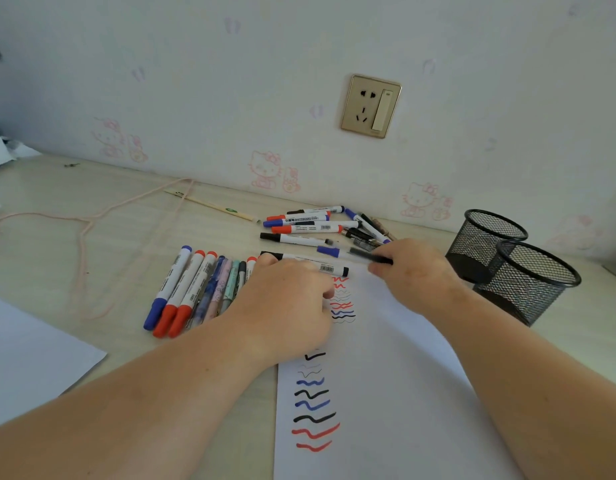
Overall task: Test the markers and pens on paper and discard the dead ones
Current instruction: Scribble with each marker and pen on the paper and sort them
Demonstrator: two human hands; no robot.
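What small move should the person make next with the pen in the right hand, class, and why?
Probably bring the dark pen down to a bare patch of the test sheet and scribble. The right hand grips it above the paper's far edge, the sheet already carries rows of squiggles, and the left hand rests on the paper, steadying it.

A gold wall socket [371, 106] sits above the counter [91, 199], where pink string [84, 223] trails beside a wooden stick [211, 205].

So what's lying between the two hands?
A black-capped white marker lies across the top of the paper, between the left hand and right hand, in the head view.
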